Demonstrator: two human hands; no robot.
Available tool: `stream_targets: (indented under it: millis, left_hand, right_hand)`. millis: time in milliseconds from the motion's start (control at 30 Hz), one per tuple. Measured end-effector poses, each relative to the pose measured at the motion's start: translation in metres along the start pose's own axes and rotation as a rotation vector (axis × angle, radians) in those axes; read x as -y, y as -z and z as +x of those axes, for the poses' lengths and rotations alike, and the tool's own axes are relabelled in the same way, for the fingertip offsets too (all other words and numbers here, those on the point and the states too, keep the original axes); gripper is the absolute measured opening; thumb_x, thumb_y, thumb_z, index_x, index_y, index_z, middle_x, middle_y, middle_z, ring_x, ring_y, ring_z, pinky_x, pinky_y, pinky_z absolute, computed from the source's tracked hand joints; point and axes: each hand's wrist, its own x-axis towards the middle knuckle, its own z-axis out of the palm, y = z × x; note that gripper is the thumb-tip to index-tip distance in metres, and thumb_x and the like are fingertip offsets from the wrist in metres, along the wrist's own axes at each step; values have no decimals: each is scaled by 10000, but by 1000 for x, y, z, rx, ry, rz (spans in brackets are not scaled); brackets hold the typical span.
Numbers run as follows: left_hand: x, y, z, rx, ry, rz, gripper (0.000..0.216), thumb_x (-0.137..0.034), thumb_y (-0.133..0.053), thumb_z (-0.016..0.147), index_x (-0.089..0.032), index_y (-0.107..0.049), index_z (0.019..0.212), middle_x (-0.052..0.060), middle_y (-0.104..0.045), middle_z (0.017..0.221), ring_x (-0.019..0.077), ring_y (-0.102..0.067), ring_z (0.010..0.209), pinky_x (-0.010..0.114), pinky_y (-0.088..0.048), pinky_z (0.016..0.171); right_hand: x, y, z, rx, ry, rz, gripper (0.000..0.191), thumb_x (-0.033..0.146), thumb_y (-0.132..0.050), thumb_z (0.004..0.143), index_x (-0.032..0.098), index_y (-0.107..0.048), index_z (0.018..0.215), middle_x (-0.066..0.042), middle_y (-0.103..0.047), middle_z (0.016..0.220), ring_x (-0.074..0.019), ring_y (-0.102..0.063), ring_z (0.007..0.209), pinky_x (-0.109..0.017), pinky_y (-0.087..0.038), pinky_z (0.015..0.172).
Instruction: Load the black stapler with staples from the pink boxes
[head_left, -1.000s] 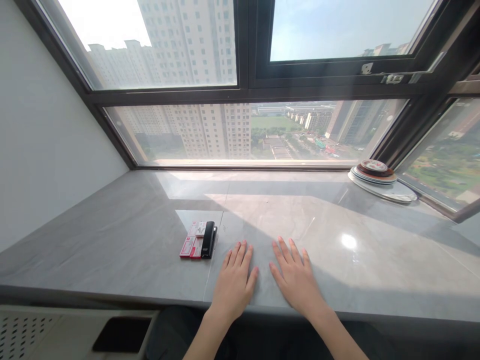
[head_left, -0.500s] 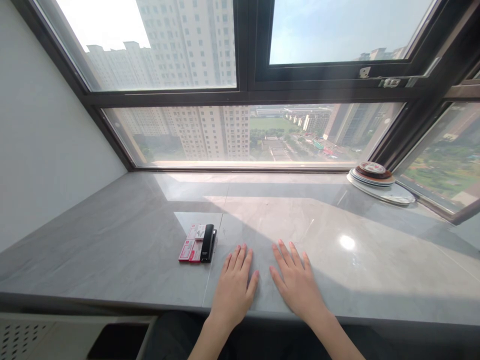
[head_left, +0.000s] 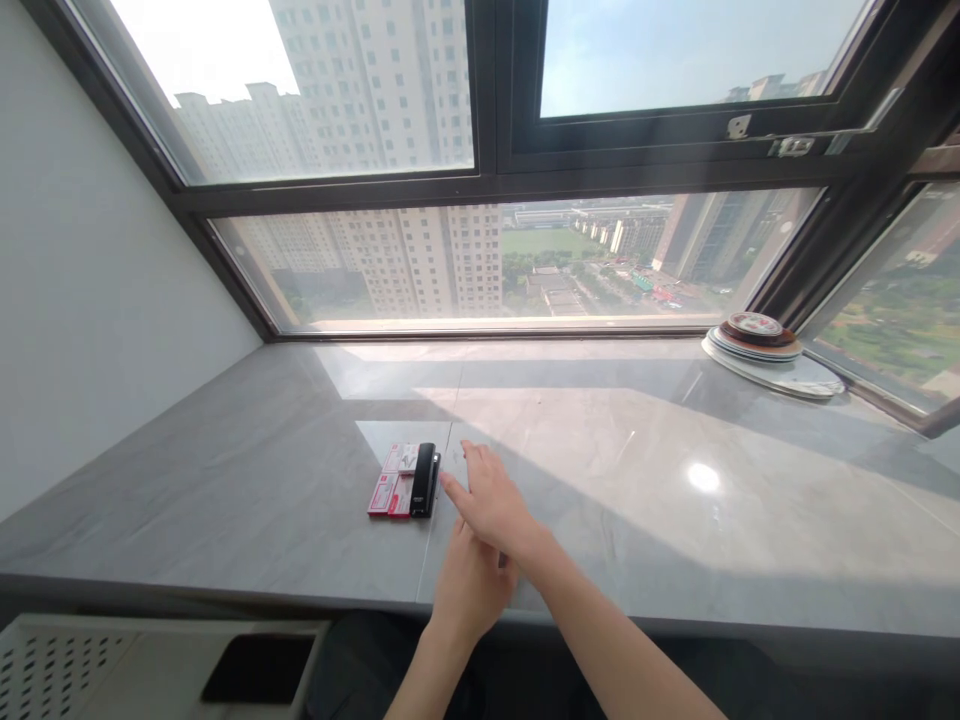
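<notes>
My right hand [head_left: 491, 500] crosses over my left hand above the counter. Its fingers stretch out and its thumb stands apart, close to the right side of a black stapler [head_left: 424, 482]; no contact shows. My left hand [head_left: 472, 575] sits below and behind it, near the counter's front edge. The right hand covers most of the left fingers, so their pose is hidden. The stapler lies beside several small red-and-white boxes [head_left: 381, 494], with one whiter box [head_left: 408, 459] at the upper end against it.
The grey counter [head_left: 247, 480] runs along a dark-framed window [head_left: 480, 185]. A stack of plates [head_left: 772, 375] stands at the far right corner. Below the front edge on the left are a white perforated surface [head_left: 67, 665] and a dark flat object [head_left: 259, 668].
My right hand has moved left from its flat place on the counter and now overlaps my left hand, nearer the stapler. The view has shifted slightly. The stapler and boxes lie as before.
</notes>
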Motion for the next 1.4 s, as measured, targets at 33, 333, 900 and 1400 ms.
stream_targets:
  millis: [33, 333, 900, 1400]
  left_hand:
    - [4, -6, -2, 4, -9, 23, 685, -224, -513, 972, -292, -297, 1618, 46, -397, 1641, 318, -314, 1542, 567, -321, 1248]
    - [6, 6, -10, -17, -22, -125, 354, -170, -460, 973, -227, -636, 1275, 103, -706, 1227, 296, -637, 1199, 451, -527, 993]
    - [-12, 8, 24, 46, -31, 21, 556, -356, -446, 1034, -303, -368, 1582, 61, -454, 1603, 300, -358, 1501, 547, -275, 1213]
    - [-15, 5, 22, -98, 101, -51, 575, -391, -478, 1029, -223, -312, 1553, 131, -377, 1624, 292, -353, 1500, 508, -324, 1216]
  right_hand:
    - [14, -12, 10, 11, -5, 4, 707, 574, -428, 1015, 171, -332, 1588, -172, -522, 1443, -332, -483, 1293, -464, -416, 1040]
    - [13, -18, 40, 79, 37, -204, 605, 185, -583, 872, 189, -483, 1469, -160, -576, 1350, -333, -478, 1220, -482, -405, 1004]
    - [-48, 18, -40, -418, -138, -99, 303, 372, -495, 1014, 252, -654, 1242, -78, -601, 1457, -317, -287, 1527, -614, -67, 1226]
    - [-142, 54, -51, -655, -449, 1176, 475, 608, -347, 990, 243, -546, 1221, -90, -661, 1319, -247, -631, 1274, -460, -561, 1042]
